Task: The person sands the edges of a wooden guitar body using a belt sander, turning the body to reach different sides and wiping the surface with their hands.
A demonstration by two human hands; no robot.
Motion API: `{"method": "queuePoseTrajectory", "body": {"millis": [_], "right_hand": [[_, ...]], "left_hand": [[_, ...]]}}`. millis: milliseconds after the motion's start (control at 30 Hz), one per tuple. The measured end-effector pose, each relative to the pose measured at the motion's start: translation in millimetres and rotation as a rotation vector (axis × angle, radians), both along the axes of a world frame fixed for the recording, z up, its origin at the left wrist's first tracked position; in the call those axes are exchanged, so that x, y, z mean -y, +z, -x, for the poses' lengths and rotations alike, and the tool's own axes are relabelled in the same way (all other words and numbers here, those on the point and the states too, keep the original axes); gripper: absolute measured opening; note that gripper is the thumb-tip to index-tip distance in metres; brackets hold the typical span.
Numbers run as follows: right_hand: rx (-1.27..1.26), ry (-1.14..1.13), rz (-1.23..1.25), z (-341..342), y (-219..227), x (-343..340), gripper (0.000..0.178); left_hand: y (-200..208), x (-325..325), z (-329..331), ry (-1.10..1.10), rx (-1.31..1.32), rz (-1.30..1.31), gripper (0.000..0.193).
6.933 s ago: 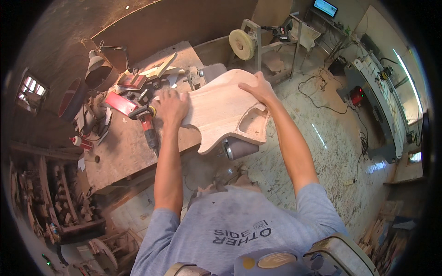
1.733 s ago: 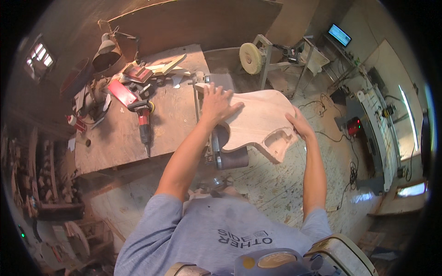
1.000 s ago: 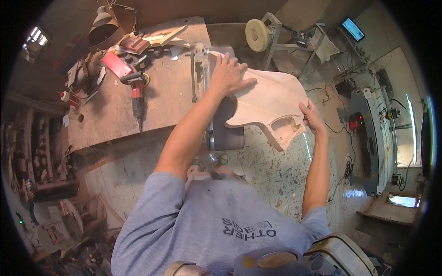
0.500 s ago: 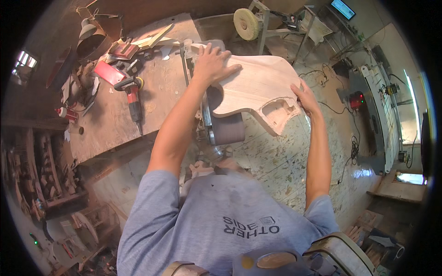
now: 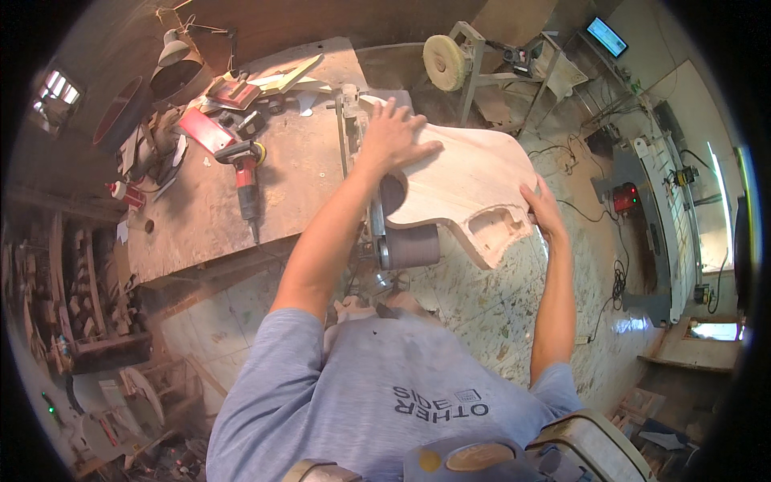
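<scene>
Slantwise, the wooden body point(image 5: 462, 173) runs upper-left to lower-right

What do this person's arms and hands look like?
The left hand and right hand are bare, with no gloves or watches showing. Bare forearms run up to short, loose sleeves of a grey-blue T-shirt with dark print.

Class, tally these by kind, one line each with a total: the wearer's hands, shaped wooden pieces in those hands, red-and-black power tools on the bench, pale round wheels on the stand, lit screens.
Left hand and right hand: 2
Shaped wooden piece: 1
Red-and-black power tool: 1
Pale round wheel: 1
Lit screen: 1
Total: 6
</scene>
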State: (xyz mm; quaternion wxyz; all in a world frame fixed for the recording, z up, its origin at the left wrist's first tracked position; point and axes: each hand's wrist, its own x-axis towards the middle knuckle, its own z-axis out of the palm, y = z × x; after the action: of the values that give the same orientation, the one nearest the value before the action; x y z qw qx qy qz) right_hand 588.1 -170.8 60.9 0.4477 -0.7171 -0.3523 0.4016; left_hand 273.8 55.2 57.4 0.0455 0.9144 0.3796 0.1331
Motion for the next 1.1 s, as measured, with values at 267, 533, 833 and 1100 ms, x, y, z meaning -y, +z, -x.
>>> {"method": "queuePoseTrajectory", "body": {"millis": [267,533,833,1100], "right_hand": [[-0.018,-0.019,0.065,-17.8,15.0,16.9,0.066],[0.040,-0.039,-0.003,-0.4,3.0,-12.2,0.065],[0.232,0.073,-0.148,40.6,-9.6,-74.8,0.058],[0.558,0.181,-0.102,83.5,-8.1,-129.3,0.052]], "left_hand": [[-6.0,13.6,-26.3,-0.034,0.147,0.007,0.085],[-4.4,11.1,1.4,0.051,0.155,-0.020,0.083],[10.3,4.7,61.8,0.186,0.056,-0.029,0.084],[26.9,20.7,114.3,0.211,0.039,0.008,0.090]]}}
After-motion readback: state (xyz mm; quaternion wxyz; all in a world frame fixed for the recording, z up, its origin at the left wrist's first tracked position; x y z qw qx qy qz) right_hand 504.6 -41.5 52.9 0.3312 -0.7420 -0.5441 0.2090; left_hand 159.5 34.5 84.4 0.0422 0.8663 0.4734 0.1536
